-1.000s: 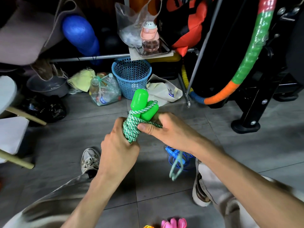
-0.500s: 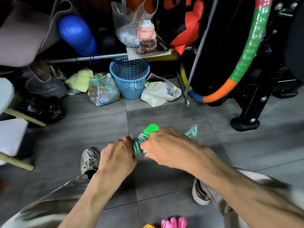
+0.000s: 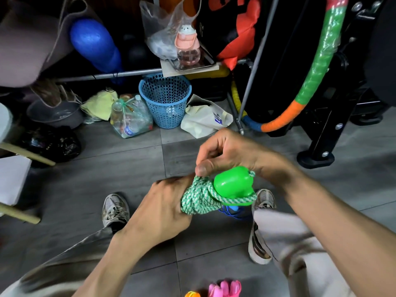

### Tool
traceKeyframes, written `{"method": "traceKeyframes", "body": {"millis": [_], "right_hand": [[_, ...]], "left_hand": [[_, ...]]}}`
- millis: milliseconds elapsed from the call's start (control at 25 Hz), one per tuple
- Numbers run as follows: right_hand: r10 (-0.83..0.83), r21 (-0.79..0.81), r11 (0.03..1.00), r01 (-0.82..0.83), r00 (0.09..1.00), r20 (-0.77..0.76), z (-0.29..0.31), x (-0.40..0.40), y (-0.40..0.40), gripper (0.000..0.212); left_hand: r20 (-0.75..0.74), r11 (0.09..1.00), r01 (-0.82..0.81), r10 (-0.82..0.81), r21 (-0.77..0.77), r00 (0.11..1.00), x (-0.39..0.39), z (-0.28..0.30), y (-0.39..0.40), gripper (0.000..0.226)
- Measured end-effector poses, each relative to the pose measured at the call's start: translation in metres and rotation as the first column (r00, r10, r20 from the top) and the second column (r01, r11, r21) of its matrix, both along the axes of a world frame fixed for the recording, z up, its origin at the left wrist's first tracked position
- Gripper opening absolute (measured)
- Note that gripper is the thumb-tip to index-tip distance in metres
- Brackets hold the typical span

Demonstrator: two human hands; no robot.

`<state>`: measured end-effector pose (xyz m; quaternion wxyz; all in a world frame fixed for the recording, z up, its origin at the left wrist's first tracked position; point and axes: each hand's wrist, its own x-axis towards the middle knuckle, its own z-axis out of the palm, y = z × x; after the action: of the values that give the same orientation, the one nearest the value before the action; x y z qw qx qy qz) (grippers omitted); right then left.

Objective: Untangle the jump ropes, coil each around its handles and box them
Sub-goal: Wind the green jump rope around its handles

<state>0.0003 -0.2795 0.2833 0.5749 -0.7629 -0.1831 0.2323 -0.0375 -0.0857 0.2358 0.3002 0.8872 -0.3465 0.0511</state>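
A green-and-white jump rope (image 3: 198, 197) is wound in a thick bundle around its bright green handles (image 3: 232, 184). My left hand (image 3: 165, 209) grips the bundle from the left. My right hand (image 3: 225, 153) sits above it, thumb and fingers pinching a strand at the top of the coil. Under the bundle, a blue jump rope (image 3: 232, 212) lies on the floor between my shoes. A pink rope's handles (image 3: 225, 288) and an orange one (image 3: 192, 294) show at the bottom edge. No box is in view.
A blue mesh basket (image 3: 165, 99), a bag of plastic bottles (image 3: 131, 118) and a white bag (image 3: 205, 120) stand on the grey tile floor ahead. A black equipment stand (image 3: 317, 155) and a striped hoop (image 3: 317, 61) are at the right. Wooden legs (image 3: 27, 156) jut in from the left.
The bundle has turned so the green handle ends point toward me. My right hand rose from over the coil and now pinches a strand at its top. The loose rope end is gone from view.
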Motion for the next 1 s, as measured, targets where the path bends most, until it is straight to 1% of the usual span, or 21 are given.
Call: {"method": "traceKeyframes", "body": {"millis": [80, 160, 200, 240, 280, 320, 360, 400, 440, 520, 560, 600, 640, 720, 760, 840, 960, 1000], "right_hand": [[-0.058, 0.172, 0.983, 0.067, 0.997, -0.058, 0.002, -0.004, 0.006, 0.01], [-0.081, 0.289, 0.951, 0.112, 0.99, -0.118, 0.002, -0.006, 0.013, 0.007], [-0.095, 0.288, 0.95, 0.125, 0.989, -0.115, 0.001, -0.007, 0.015, 0.007], [-0.131, 0.265, 0.952, 0.155, 0.986, -0.108, -0.003, -0.005, 0.019, 0.009], [-0.201, 0.22, 0.95, 0.224, 0.972, -0.121, -0.009, -0.003, 0.022, 0.013], [-0.286, 0.164, 0.937, 0.31, 0.946, -0.155, -0.014, 0.0, 0.023, 0.009], [-0.36, 0.123, 0.913, 0.39, 0.909, -0.211, -0.019, 0.003, 0.025, 0.017], [-0.393, 0.114, 0.894, 0.433, 0.881, -0.265, -0.022, 0.004, 0.027, 0.03], [-0.393, 0.128, 0.885, 0.449, 0.864, -0.315, -0.024, 0.005, 0.03, 0.036], [-0.37, 0.148, 0.885, 0.442, 0.859, -0.354, -0.028, 0.005, 0.034, 0.039], [-0.368, 0.15, 0.885, 0.44, 0.86, -0.355, -0.029, 0.005, 0.034, 0.039], [-0.385, 0.138, 0.881, 0.453, 0.854, -0.351, -0.029, 0.004, 0.035, 0.038], [-0.414, 0.119, 0.871, 0.476, 0.843, -0.345, -0.033, 0.004, 0.035, 0.035], [-0.433, 0.078, 0.868, 0.491, 0.824, -0.365, -0.037, 0.0, 0.037, 0.019], [-0.426, 0.07, 0.87, 0.488, 0.816, -0.39, -0.038, -0.003, 0.039, 0.012], [-0.407, 0.101, 0.865, 0.491, 0.806, -0.429, -0.041, -0.007, 0.04, 0.011], [-0.365, 0.165, 0.867, 0.47, 0.825, -0.43, -0.043, -0.012, 0.036, 0.017], [-0.383, 0.14, 0.869, 0.474, 0.824, -0.418, -0.044, -0.013, 0.034, 0.023]], "left_hand": [[-0.017, 0.989, -0.042, 0.04, -0.141, 0.999, -0.004, 0.004, -0.001, 0.033], [-0.054, 0.956, -0.128, 0.117, -0.264, 0.992, -0.011, 0.005, -0.001, 0.03], [-0.082, 0.929, -0.203, 0.187, -0.31, 0.979, -0.014, 0.004, -0.002, 0.027], [-0.112, 0.901, -0.292, 0.27, -0.321, 0.956, -0.014, 0.003, -0.004, 0.023], [-0.13, 0.873, -0.383, 0.361, -0.301, 0.924, -0.014, 0.001, -0.006, 0.02], [-0.141, 0.848, -0.456, 0.434, -0.271, 0.89, -0.013, -0.001, -0.008, 0.018], [-0.154, 0.826, -0.506, 0.483, -0.248, 0.862, -0.011, -0.002, -0.009, 0.02], [-0.171, 0.809, -0.538, 0.51, -0.236, 0.843, -0.008, -0.002, -0.01, 0.023], [-0.19, 0.795, -0.559, 0.527, -0.236, 0.829, -0.007, 0.0, -0.01, 0.023], [-0.201, 0.784, -0.58, 0.546, -0.219, 0.813, -0.003, 0.004, -0.009, 0.016], [-0.18, 0.791, -0.586, 0.559, -0.175, 0.809, -0.001, 0.005, -0.009, 0.015], [-0.165, 0.793, -0.598, 0.579, -0.115, 0.799, 0.0, 0.004, -0.008, 0.019], [-0.167, 0.784, -0.618, 0.602, -0.059, 0.78, 0.002, 0.004, -0.008, 0.024], [-0.153, 0.754, -0.654, 0.654, 0.058, 0.741, 0.006, 0.001, -0.009, 0.031], [-0.116, 0.749, -0.652, 0.663, 0.121, 0.74, 0.006, 0.0, -0.01, 0.034], [-0.048, 0.749, -0.627, 0.649, 0.215, 0.759, 0.006, -0.002, -0.012, 0.037], [-0.022, 0.755, -0.609, 0.632, 0.244, 0.775, 0.006, 0.001, -0.014, 0.036], [-0.01, 0.755, -0.605, 0.627, 0.253, 0.779, 0.005, 0.001, -0.016, 0.037]]}}
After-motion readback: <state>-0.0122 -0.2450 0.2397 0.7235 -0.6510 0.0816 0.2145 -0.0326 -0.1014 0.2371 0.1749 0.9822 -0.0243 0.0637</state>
